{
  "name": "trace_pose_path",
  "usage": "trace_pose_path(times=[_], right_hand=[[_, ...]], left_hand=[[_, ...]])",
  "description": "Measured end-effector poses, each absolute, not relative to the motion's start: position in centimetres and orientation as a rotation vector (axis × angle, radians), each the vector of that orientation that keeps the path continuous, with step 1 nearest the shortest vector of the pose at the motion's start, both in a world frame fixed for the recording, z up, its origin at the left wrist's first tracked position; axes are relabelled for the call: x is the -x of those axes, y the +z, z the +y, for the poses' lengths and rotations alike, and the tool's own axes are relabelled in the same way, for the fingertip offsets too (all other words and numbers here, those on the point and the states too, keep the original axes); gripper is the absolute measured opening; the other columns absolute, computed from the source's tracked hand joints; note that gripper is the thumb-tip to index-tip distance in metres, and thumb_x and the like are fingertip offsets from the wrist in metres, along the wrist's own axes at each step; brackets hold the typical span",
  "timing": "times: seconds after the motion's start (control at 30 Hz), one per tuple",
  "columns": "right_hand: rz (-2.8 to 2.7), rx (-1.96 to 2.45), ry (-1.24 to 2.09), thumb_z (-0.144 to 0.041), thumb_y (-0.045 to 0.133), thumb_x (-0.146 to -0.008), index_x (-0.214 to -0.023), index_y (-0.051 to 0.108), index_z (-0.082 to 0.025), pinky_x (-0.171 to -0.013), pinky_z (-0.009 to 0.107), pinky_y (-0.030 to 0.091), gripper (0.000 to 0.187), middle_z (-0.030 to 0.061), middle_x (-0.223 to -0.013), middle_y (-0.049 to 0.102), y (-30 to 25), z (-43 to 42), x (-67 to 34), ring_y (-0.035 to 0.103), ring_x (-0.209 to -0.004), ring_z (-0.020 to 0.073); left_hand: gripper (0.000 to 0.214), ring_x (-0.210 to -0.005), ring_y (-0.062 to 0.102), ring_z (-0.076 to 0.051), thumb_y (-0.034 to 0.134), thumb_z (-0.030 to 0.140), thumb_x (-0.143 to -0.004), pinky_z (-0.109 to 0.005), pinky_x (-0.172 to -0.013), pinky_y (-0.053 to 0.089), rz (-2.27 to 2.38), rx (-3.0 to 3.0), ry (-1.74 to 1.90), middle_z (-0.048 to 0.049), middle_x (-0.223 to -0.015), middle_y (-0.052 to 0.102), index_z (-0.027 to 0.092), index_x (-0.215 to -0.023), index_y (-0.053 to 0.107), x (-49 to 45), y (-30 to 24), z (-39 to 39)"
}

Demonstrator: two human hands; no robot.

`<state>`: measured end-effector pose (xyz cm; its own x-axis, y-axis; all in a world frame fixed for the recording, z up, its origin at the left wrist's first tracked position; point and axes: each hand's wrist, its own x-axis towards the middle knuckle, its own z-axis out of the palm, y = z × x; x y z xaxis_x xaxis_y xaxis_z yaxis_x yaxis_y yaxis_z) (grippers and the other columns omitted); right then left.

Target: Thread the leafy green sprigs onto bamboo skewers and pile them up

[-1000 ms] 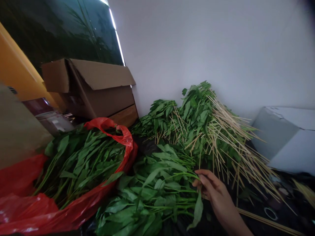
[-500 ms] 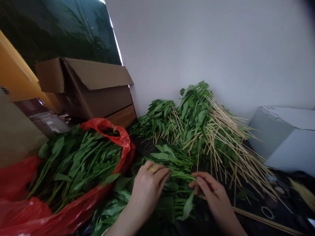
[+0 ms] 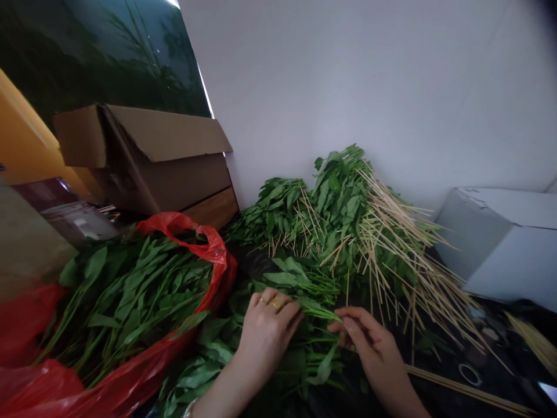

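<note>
My left hand [image 3: 270, 325], with gold rings on its fingers, is closed around a small bunch of leafy green stems [image 3: 319, 310]. The fingers of my right hand [image 3: 363, 332] pinch the cut ends of that same bunch. Below and around both hands lie loose leafy greens [image 3: 319, 354]. A thin stick seems to run near my right hand, but its fingers hide part of it. Behind the hands rise piles of greens threaded on bamboo skewers [image 3: 343, 203], the skewer ends [image 3: 409, 244] fanning out to the right.
On the left, a red plastic bag [image 3: 220, 261] is full of loose greens [image 3: 143, 290]. An open cardboard box [image 3: 174, 168] stands behind it. A white box [image 3: 500, 238] is at the right, against the wall. Loose skewers [image 3: 470, 390] and a ring-shaped object [image 3: 470, 374] lie at the lower right.
Both hands keep hold of the bunch, and its right end has dipped slightly. The whole view has shifted a little, so most things appear further left.
</note>
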<state>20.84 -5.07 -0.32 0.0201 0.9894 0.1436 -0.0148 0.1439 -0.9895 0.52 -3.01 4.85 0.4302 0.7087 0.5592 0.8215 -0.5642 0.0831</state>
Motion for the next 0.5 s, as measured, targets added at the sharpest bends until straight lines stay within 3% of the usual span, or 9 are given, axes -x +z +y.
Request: trace_pose_path(times=[0.17, 0.37, 0.5], right_hand=[[-1.310, 1.093, 1.107, -0.049, 0.051, -0.091, -0.100, 0.062, -0.020, -0.061, 0.025, 0.049, 0.033, 0.0040, -0.080, 0.070, -0.4, -5.2, -20.7, 0.059, -0.063, 0.0142], [-1.368, 1.169, 1.050, -0.045, 0.057, -0.087, -0.105, 0.062, -0.020, -0.063, 0.025, 0.051, 0.031, 0.0033, -0.080, 0.068, -1.4, -4.9, -20.7, 0.064, -0.070, 0.0168], [-1.430, 1.231, 0.916, -0.042, 0.058, -0.086, -0.095, 0.065, -0.022, -0.068, 0.025, 0.053, 0.023, 0.0047, -0.086, 0.071, -1.7, -5.0, -20.4, 0.068, -0.077, 0.0191]], left_hand=[[0.014, -0.086, 0.053, -0.020, 0.052, 0.019, -0.093, -0.035, -0.074, 0.030, -1.267, 2.559, -0.725, -0.0007, -0.086, 0.068, 0.022, -0.101, 0.063, -0.5, 4.4, -2.3], [0.013, -0.077, 0.050, -0.020, 0.055, 0.016, -0.087, -0.034, -0.068, 0.028, -1.129, 2.528, -0.563, -0.0020, -0.072, 0.062, 0.020, -0.076, 0.062, 0.2, 4.1, -0.8], [0.013, -0.074, 0.050, -0.019, 0.059, 0.015, -0.080, -0.033, -0.067, 0.029, -1.138, 2.523, -0.620, -0.0018, -0.067, 0.060, 0.019, -0.068, 0.060, 0.4, 4.3, -0.6]])
